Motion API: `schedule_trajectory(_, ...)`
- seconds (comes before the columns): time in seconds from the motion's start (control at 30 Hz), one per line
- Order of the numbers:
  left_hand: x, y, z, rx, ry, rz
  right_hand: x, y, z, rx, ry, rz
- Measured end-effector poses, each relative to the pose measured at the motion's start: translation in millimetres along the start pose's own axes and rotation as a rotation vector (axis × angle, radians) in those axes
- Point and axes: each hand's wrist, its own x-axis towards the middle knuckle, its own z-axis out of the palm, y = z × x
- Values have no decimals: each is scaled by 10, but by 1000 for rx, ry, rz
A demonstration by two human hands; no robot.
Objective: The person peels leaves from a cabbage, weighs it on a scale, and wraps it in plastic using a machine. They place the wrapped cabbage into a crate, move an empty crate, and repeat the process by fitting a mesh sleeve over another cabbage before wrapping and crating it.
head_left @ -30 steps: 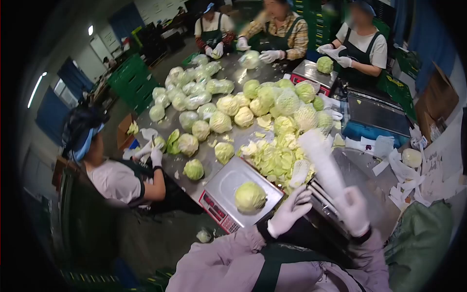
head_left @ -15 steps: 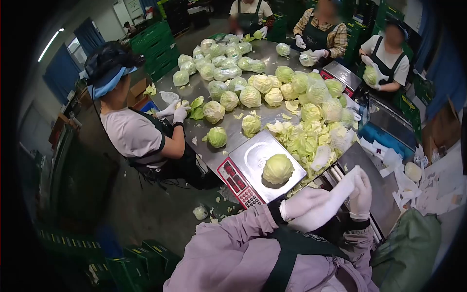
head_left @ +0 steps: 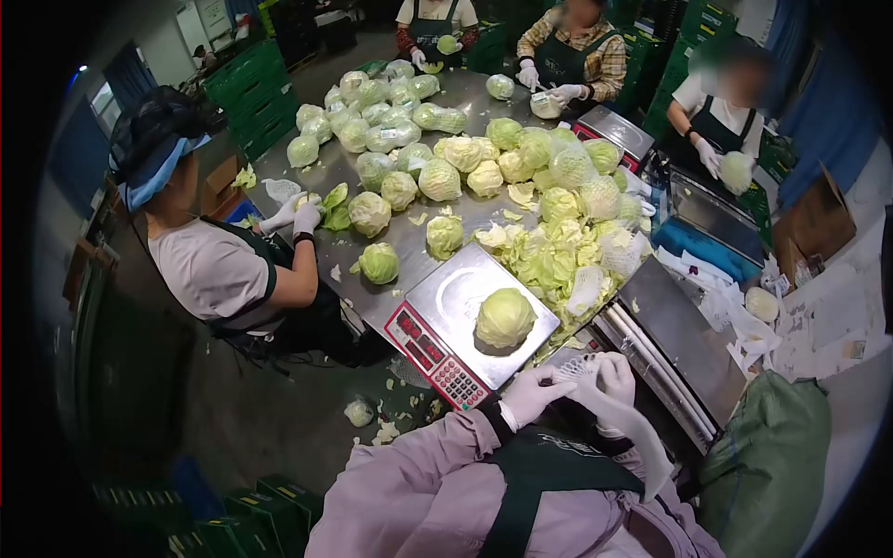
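A pale cabbage (head_left: 505, 318) rests on the metal pan of a red-edged scale (head_left: 437, 358) right in front of me. My left hand (head_left: 537, 392), in a white glove, pinches one end of a white foam net sleeve (head_left: 633, 428). Gloved in white too, my right hand (head_left: 614, 379) grips the same net close by, and the net's mouth is spread between the two hands. The rest of the sleeve hangs down over my right forearm. Beyond the scale lies a heap of loose cabbage leaves (head_left: 549, 256).
Bare and wrapped cabbages (head_left: 369, 213) cover much of the metal table (head_left: 339, 256). A person (head_left: 223, 251) works at the left; three others stand across the table. A wrapping machine (head_left: 679, 344) and a green sack (head_left: 767, 465) are at my right.
Both my hands have moved left and closer together; the net, stretched between them before, now hangs down with its end spread. The view has shifted, and the person at far right holds a cabbage lower.
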Motion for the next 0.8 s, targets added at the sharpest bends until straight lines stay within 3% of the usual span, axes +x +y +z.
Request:
schedule_trajectory(0.03, 8, -38, -12, -3, 9, -2, -28, 63, -9, 5, -8, -3)
schedule_trajectory(0.1, 97, -218, -44, -292, 62, 174, -172, 211, 25, 620, -345, 580)
schedule_trajectory(0.13, 179, -326, -127, -479, 25, 47, -210, 291, 43, 248, -424, -36)
schedule_trajectory(0.17, 118, -70, -130, -726, 62, -104, -101, 71, 14, 644, -518, 209)
schedule_trajectory(0.23, 111, -30, -324, -1029, -37, -63, 120, -218, -19, 703, -594, 262)
schedule_trajectory(0.27, 187, -185, -432, -1163, -188, 14, 222, -332, -32, 750, -649, 319)
schedule_trajectory(0.33, 126, -138, -567, -1193, -284, -35, 323, -447, -31, 837, -752, 443)
schedule_trajectory(0.37, 86, -110, -626, -1216, -394, -88, 271, -149, 117, 1085, -817, 386)
schedule_trajectory(0.4, 21, -21, -653, -1137, -388, -155, 327, -83, 106, 1402, -747, 553)
schedule_trajectory(0.43, -151, 57, -705, -755, -374, -97, 401, -24, 104, 1716, -651, 721)
schedule_trajectory(0.47, -151, -103, -725, -507, -297, -2, 422, 160, 177, 1719, -651, 755)
schedule_trajectory(0.5, -146, -208, -749, -258, -219, 92, 484, 141, 271, 1636, -759, 539)
schedule_trajectory(0.57, -102, -299, -903, 72, 178, 1, 563, 91, 386, 1055, -775, 646)
schedule_trajectory(0.6, -107, -188, -900, -34, 461, 142, 531, 269, 612, 858, -643, 555)
schedule_trajectory(0.63, -30, -180, -984, 190, 669, 235, 557, 330, 805, 860, -646, 555)
schedule_trajectory(0.7, 337, -565, -1253, 67, 851, 118, 655, 421, 1187, 679, -210, 497)
schedule_trajectory(0.73, 489, -618, -1278, -60, 860, 92, 622, 638, 1465, 683, -214, 493)
schedule_trajectory(0.77, 626, -681, -1301, -188, 867, 66, 576, 948, 1759, 795, -360, 448)
schedule_trajectory(0.8, 780, -892, -1434, 125, 732, -114, 566, 1101, 1921, 904, -507, 398)
